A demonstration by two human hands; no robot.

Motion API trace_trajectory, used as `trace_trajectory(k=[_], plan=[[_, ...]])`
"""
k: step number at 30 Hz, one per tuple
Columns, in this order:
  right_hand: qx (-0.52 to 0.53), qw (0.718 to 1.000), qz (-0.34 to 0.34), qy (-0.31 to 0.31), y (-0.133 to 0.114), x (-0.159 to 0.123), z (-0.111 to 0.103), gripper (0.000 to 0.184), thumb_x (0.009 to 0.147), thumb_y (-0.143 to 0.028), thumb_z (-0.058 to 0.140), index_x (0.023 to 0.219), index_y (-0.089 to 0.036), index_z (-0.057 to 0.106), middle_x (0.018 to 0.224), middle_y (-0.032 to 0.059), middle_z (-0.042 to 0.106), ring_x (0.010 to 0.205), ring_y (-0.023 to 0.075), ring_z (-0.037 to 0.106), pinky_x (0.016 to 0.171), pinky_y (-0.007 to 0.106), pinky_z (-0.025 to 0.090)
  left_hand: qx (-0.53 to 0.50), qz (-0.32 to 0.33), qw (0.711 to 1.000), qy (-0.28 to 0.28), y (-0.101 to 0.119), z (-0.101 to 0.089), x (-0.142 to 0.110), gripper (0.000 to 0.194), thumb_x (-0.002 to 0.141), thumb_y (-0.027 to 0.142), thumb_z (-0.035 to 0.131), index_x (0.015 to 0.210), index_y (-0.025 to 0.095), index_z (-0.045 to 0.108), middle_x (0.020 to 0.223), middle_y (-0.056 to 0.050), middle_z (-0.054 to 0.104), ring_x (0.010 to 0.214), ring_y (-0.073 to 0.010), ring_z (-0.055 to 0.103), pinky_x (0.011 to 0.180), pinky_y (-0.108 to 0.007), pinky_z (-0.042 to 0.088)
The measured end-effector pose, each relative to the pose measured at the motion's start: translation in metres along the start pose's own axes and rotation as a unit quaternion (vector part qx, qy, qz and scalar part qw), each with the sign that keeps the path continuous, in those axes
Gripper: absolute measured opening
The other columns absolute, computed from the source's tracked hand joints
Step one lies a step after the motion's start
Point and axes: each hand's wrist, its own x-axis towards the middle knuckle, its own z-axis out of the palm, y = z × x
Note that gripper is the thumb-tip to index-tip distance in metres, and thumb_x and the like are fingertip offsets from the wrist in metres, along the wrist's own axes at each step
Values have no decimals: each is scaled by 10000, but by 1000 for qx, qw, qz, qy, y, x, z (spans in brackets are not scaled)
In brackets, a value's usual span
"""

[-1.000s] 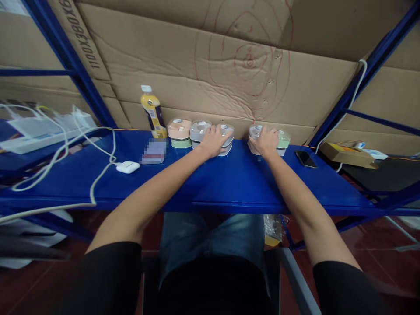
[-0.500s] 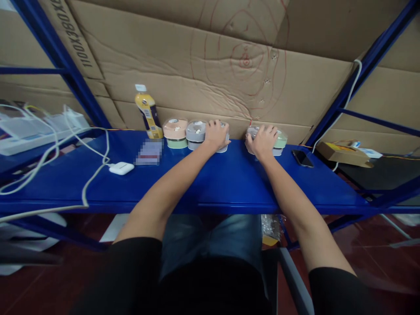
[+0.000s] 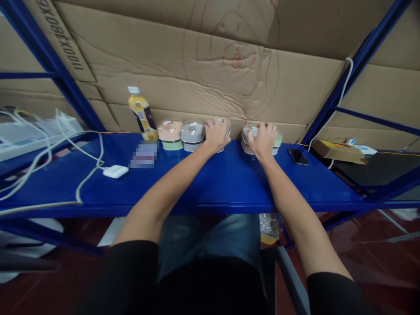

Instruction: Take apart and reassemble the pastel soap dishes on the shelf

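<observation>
Several small round lidded containers stand in a row at the back of a blue metal shelf (image 3: 210, 183). My left hand (image 3: 216, 134) is wrapped over the white container (image 3: 225, 127) at the right end of the left group, beside a grey one (image 3: 192, 134) and a peach one on a green base (image 3: 169, 133). My right hand (image 3: 262, 140) grips the pair further right, a white container (image 3: 248, 132) and a green-lidded one (image 3: 277, 141). Both containers under my hands are mostly hidden.
A yellow drink bottle (image 3: 139, 113) stands left of the row, with a blurred card (image 3: 143, 155) and a white earbud case (image 3: 115, 171) on a cable. A black phone (image 3: 298, 156) lies to the right. Cardboard lines the back; a box (image 3: 337, 151) sits far right.
Both hands have stayed on their containers and pushed them slightly further back toward the cardboard. The view has shifted a little to the right.
</observation>
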Motion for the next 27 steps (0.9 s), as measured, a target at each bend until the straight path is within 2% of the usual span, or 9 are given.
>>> trace_trajectory(k=[2, 4, 7, 9, 13, 18, 23, 25, 27], plan=[[74, 996, -53, -21, 0, 1, -5, 469, 1066, -516, 517, 1311, -157, 692, 1401, 249, 652, 1361, 427, 583, 1186, 665, 461, -39, 86, 995, 13, -13, -10, -16, 768, 911, 368, 789, 1617, 195, 541, 1590, -264, 527, 1433, -523, 491, 1161, -683, 436], [167, 974, -135, -74, -3, -1, -10, 559, 1033, -618, 598, 1394, -198, 676, 1455, 213, 659, 1391, 399, 609, 1210, 626, 488, -97, 196, 976, 13, -32, -19, -36, 807, 893, 330, 791, 1644, 228, 514, 1633, -222, 506, 1483, -486, 484, 1240, -683, 413], [265, 913, -241, -194, -14, -11, -15, 916, 834, -777, 816, 1549, -241, 615, 1616, 184, 615, 1502, 421, 576, 1273, 620, 466, -181, 332, 926, -8, -63, -26, -69, 894, 876, 329, 810, 1694, 291, 450, 1686, -175, 487, 1547, -428, 488, 1307, -656, 408], [290, 876, -272, -274, -24, -22, -16, 1093, 721, -790, 907, 1605, -232, 587, 1650, 184, 611, 1524, 438, 574, 1293, 618, 452, -206, 373, 904, -29, -79, -26, -90, 907, 873, 330, 811, 1702, 287, 445, 1725, -183, 453, 1615, -426, 439, 1343, -648, 384], [279, 847, -280, -356, -47, -46, -20, 1067, 712, -730, 939, 1592, -227, 607, 1556, 168, 692, 1424, 420, 660, 1231, 588, 509, -250, 337, 903, -91, -92, -18, -114, 972, 834, 403, 861, 1703, 249, 452, 1750, -206, 438, 1642, -442, 439, 1352, -614, 408], [199, 867, -259, -377, -61, -64, -28, 926, 790, -731, 890, 1533, -235, 647, 1394, 171, 717, 1269, 409, 700, 1082, 564, 584, -335, 208, 909, -137, -92, -5, -117, 1224, 722, 642, 968, 1710, 206, 391, 1639, -238, 581, 1510, -471, 600, 1259, -619, 509], [210, 872, -254, -362, -53, -60, -30, 858, 846, -770, 823, 1489, -223, 672, 1323, 165, 730, 1213, 388, 706, 1053, 540, 583, -357, 156, 911, -138, -97, 2, -120, 1354, 667, 646, 1003, 1745, 209, 310, 1538, -229, 663, 1440, -462, 654, 1219, -641, 523], [233, 875, -234, -353, -41, -54, -32, 813, 889, -780, 769, 1454, -203, 682, 1322, 166, 748, 1178, 365, 715, 1043, 519, 580, -341, 164, 917, -128, -100, 1, -122, 1276, 698, 649, 983, 1732, 214, 375, 1554, -218, 643, 1453, -448, 636, 1242, -632, 505], [240, 882, -193, -356, -24, -46, -34, 753, 932, -784, 709, 1404, -197, 695, 1285, 149, 774, 1100, 333, 729, 991, 485, 587, -312, 189, 921, -133, -101, -2, -125, 996, 802, 640, 910, 1642, 240, 554, 1547, -183, 629, 1461, -419, 623, 1280, -612, 476]])
